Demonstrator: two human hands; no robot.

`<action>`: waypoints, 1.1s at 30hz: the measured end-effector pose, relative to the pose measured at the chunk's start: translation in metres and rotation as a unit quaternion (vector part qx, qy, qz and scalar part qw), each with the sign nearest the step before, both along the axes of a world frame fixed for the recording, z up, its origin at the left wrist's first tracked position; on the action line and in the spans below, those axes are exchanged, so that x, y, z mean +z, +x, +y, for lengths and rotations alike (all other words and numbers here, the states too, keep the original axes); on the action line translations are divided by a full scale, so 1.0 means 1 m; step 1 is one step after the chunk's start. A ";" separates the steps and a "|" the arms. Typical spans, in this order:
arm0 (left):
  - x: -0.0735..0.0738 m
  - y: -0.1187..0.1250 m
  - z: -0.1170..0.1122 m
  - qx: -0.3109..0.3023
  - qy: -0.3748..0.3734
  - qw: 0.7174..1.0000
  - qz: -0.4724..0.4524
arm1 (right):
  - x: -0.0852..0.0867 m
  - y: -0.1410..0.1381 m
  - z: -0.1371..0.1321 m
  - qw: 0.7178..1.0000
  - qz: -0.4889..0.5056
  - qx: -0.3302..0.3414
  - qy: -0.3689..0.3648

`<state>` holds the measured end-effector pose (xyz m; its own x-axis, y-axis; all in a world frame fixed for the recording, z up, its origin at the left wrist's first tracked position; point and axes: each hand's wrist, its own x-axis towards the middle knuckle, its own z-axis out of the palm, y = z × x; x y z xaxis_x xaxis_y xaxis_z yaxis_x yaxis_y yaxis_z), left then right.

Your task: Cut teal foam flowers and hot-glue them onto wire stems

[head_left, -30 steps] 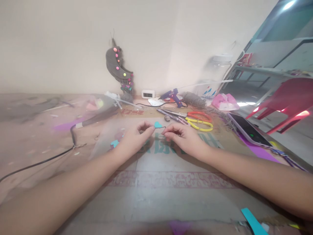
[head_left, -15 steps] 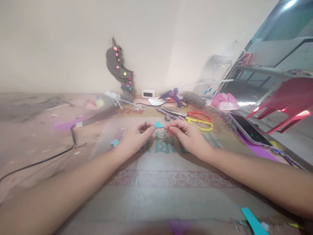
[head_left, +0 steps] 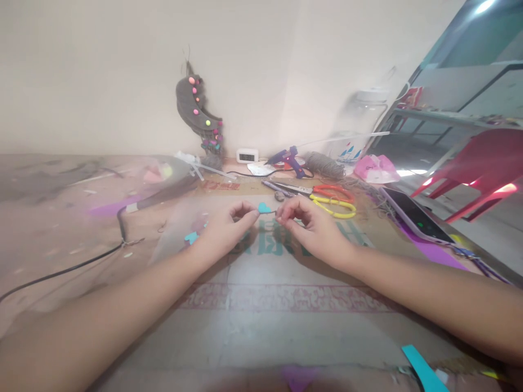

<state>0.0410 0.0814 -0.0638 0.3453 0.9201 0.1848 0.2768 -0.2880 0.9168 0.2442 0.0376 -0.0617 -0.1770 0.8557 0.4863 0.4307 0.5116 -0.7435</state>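
My left hand (head_left: 232, 226) is closed in a pinch on one end of a short, thin dark strand (head_left: 268, 213). Thumb and fingers of my right hand (head_left: 308, 223) pinch its other end. A small teal heart (head_left: 264, 207) shows right at the strand, by my left fingertips; whether it is attached to the strand or lies behind it, I cannot tell. More teal heart cutouts (head_left: 191, 238) lie beside my left wrist, partly covered by it. Both hands are over a printed cardboard sheet (head_left: 261, 326).
Beyond my hands lie scissors (head_left: 333, 198), a purple glue gun (head_left: 289, 160) and a grey yarn bundle (head_left: 324, 165). A phone (head_left: 417, 215) lies at the right edge. A crescent-shaped decoration (head_left: 192, 106) leans on the wall. A black cable (head_left: 69, 275) runs at left.
My right fingers have shifted slightly and curled more, with the fingertips regripping at the strand's end. The left hand and the teal heart stay nearly in place.
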 end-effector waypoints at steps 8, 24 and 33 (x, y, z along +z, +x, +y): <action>-0.001 0.000 0.001 -0.009 -0.003 1.000 0.004 | 0.000 0.000 0.000 0.998 -0.044 0.017 0.039; -0.001 0.000 0.001 -0.009 0.001 1.000 0.006 | 0.000 0.000 -0.002 0.998 -0.055 0.018 0.011; -0.003 -0.001 0.002 -0.011 0.001 1.000 0.005 | 0.002 0.001 -0.003 0.998 -0.034 0.026 -0.039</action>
<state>0.0400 0.0835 -0.0668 0.3668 0.9120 0.1837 0.2804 -0.2967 0.9129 0.2451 0.0348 -0.0600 -0.2528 0.8793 0.4036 0.4561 0.4762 -0.7518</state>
